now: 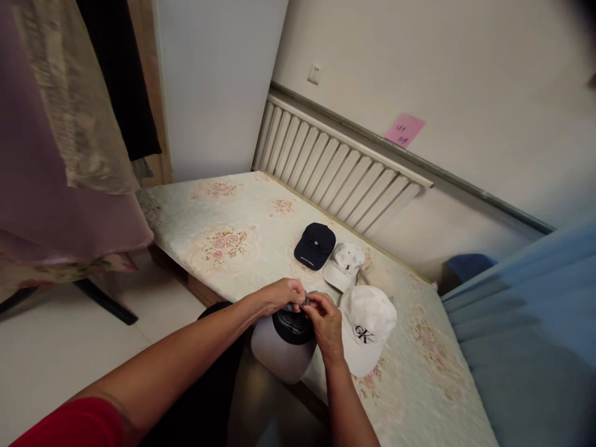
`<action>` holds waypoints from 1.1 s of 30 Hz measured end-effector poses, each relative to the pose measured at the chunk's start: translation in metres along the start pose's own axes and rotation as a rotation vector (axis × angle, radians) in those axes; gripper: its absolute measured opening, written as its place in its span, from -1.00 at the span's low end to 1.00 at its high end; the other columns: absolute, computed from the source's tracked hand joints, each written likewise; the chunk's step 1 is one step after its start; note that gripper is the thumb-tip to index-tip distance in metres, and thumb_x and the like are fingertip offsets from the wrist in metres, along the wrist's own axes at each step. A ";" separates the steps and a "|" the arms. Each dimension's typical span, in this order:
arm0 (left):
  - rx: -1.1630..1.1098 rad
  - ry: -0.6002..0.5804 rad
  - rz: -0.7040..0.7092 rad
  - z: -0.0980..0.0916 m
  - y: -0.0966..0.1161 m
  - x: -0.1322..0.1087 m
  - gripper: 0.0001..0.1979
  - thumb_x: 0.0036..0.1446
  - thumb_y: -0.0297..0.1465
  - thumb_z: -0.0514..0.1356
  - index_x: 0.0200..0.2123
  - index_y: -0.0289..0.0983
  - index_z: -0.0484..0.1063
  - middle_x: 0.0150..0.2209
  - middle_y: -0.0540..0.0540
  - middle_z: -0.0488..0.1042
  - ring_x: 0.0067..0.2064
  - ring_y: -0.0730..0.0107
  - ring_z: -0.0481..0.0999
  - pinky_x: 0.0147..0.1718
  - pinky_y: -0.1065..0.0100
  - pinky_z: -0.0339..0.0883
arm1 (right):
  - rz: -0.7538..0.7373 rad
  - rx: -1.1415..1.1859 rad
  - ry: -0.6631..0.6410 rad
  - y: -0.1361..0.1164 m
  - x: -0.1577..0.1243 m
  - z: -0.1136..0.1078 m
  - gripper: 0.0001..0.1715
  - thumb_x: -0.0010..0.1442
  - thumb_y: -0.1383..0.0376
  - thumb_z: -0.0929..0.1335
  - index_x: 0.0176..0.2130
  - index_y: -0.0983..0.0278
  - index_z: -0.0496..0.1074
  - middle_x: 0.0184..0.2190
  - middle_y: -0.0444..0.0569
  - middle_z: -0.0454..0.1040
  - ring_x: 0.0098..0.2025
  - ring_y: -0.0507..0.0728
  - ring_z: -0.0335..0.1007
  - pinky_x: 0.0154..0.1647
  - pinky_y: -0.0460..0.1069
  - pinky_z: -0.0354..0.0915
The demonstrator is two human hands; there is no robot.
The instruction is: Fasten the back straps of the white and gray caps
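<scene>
A cap with a greyish-white brim (284, 360) and a dark inside hangs at the front edge of the bed, its brim towards me. My left hand (285, 293) pinches the cap's back strap between thumb and fingers. Close beside it, my right hand (325, 316) grips the same strap near its fastening. The fastening itself is mostly covered by my fingertips. Right of my hands lies a white cap with black letters (370, 329). Behind it are a smaller white cap (344, 264) with a small dark emblem and a navy cap (315, 245).
The caps lie on a bed with a floral cover (223, 242). A white radiator (335, 164) runs along the wall behind it. Clothes (84, 124) hang at the left, and a blue curtain (535, 335) hangs at the right. A pink note (405, 129) is on the wall.
</scene>
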State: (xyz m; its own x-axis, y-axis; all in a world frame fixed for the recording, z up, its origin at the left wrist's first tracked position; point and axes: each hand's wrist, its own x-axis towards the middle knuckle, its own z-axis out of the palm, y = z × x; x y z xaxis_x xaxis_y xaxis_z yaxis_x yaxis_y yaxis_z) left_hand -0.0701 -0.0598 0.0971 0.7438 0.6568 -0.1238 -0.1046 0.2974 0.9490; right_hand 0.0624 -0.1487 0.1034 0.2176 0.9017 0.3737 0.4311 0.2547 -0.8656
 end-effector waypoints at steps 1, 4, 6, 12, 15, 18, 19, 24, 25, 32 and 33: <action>-0.010 -0.006 0.000 0.000 0.000 0.000 -0.81 -0.22 -0.40 0.25 -0.50 -0.33 0.31 -0.63 0.07 0.32 -0.59 0.57 0.32 -0.57 0.51 0.05 | 0.001 0.002 -0.001 0.001 0.000 0.000 -0.83 -0.01 0.37 0.38 -0.31 0.22 0.47 -0.38 -0.14 0.39 -0.47 0.02 0.30 -0.42 -0.06 0.26; -0.051 -0.040 0.003 0.000 0.001 -0.002 -0.79 -0.25 -0.40 0.26 -0.50 -0.34 0.32 -0.62 0.06 0.34 -0.57 0.57 0.33 -0.55 0.50 0.07 | 0.015 0.012 -0.003 0.003 -0.001 0.000 -0.82 -0.02 0.37 0.38 -0.30 0.22 0.47 -0.35 -0.12 0.40 -0.44 0.03 0.32 -0.40 -0.05 0.27; -0.071 -0.046 -0.003 0.000 0.003 -0.003 -0.79 -0.27 -0.42 0.26 -0.50 -0.34 0.32 -0.62 0.06 0.34 -0.57 0.57 0.33 -0.56 0.50 0.06 | 0.022 0.022 -0.008 0.003 -0.001 0.000 -0.82 -0.02 0.37 0.37 -0.31 0.22 0.47 -0.33 -0.12 0.41 -0.45 0.03 0.33 -0.40 -0.05 0.28; -0.020 0.005 0.017 0.003 0.003 -0.004 -0.81 -0.24 -0.45 0.22 -0.46 -0.33 0.31 -0.63 0.05 0.36 -0.58 0.56 0.34 -0.59 0.52 0.03 | 0.142 0.038 0.003 -0.001 -0.003 0.001 -0.79 -0.04 0.35 0.38 -0.29 0.24 0.42 -0.57 -0.21 0.40 -0.52 0.04 0.33 -0.44 -0.07 0.26; 0.047 0.010 0.058 0.003 0.000 -0.004 -0.82 -0.21 -0.47 0.19 -0.42 -0.33 0.33 -0.62 0.06 0.37 -0.58 0.57 0.33 -0.58 0.52 0.05 | 0.189 0.041 0.013 0.000 -0.004 0.002 -0.80 -0.07 0.33 0.39 -0.33 0.24 0.38 -0.61 -0.22 0.41 -0.53 0.05 0.35 -0.46 -0.08 0.24; 0.074 0.008 0.102 0.002 -0.006 -0.001 -0.81 -0.20 -0.49 0.16 -0.39 -0.33 0.34 -0.61 0.06 0.38 -0.56 0.57 0.33 -0.54 0.51 0.09 | 0.207 0.044 0.004 0.000 -0.003 0.003 -0.83 -0.08 0.31 0.39 -0.37 0.25 0.38 -0.59 -0.19 0.45 -0.51 0.06 0.39 -0.45 -0.07 0.25; 0.080 0.008 0.116 0.001 -0.008 0.000 -0.81 -0.19 -0.49 0.16 -0.39 -0.33 0.34 -0.60 0.07 0.38 -0.55 0.56 0.34 -0.53 0.51 0.11 | 0.225 0.059 -0.001 0.000 -0.003 0.004 -0.82 -0.09 0.31 0.39 -0.37 0.25 0.38 -0.58 -0.18 0.47 -0.51 0.07 0.40 -0.45 -0.07 0.26; 0.176 0.009 0.185 0.000 -0.017 0.004 -0.82 -0.16 -0.48 0.14 -0.37 -0.32 0.36 -0.55 0.05 0.39 -0.51 0.54 0.36 -0.49 0.48 0.16 | 0.279 0.064 0.011 -0.003 -0.003 0.005 -0.82 -0.13 0.29 0.40 -0.42 0.25 0.37 -0.57 -0.16 0.48 -0.50 0.08 0.42 -0.46 -0.06 0.28; 0.203 0.001 0.198 0.000 -0.017 0.004 -0.83 -0.15 -0.48 0.13 -0.37 -0.32 0.37 -0.55 0.05 0.40 -0.50 0.53 0.37 -0.47 0.47 0.18 | 0.286 0.060 0.011 -0.003 -0.004 0.005 -0.82 -0.14 0.29 0.40 -0.44 0.25 0.36 -0.58 -0.16 0.47 -0.50 0.09 0.42 -0.46 -0.06 0.28; 0.492 0.003 0.277 0.001 -0.012 -0.005 -0.79 -0.14 -0.46 0.18 -0.33 -0.31 0.39 -0.49 0.04 0.39 -0.42 0.46 0.37 -0.42 0.45 0.19 | 0.301 0.032 0.004 0.001 -0.007 0.005 -0.85 -0.01 0.22 0.32 -0.42 0.26 0.37 -0.56 -0.14 0.46 -0.47 0.09 0.41 -0.43 -0.05 0.27; 0.572 0.033 0.305 0.002 -0.012 -0.006 -0.79 -0.15 -0.45 0.21 -0.33 -0.30 0.40 -0.48 0.04 0.38 -0.41 0.46 0.35 -0.43 0.46 0.16 | 0.292 0.005 0.017 0.001 -0.006 0.005 -0.86 -0.01 0.22 0.32 -0.44 0.26 0.37 -0.58 -0.16 0.43 -0.49 0.08 0.37 -0.46 -0.06 0.24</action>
State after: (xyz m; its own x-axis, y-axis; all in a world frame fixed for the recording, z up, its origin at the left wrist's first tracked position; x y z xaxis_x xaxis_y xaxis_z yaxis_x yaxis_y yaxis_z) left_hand -0.0718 -0.0690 0.0874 0.7147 0.6771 0.1752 0.0671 -0.3158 0.9465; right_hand 0.0568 -0.1524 0.0982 0.3469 0.9310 0.1139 0.3438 -0.0132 -0.9389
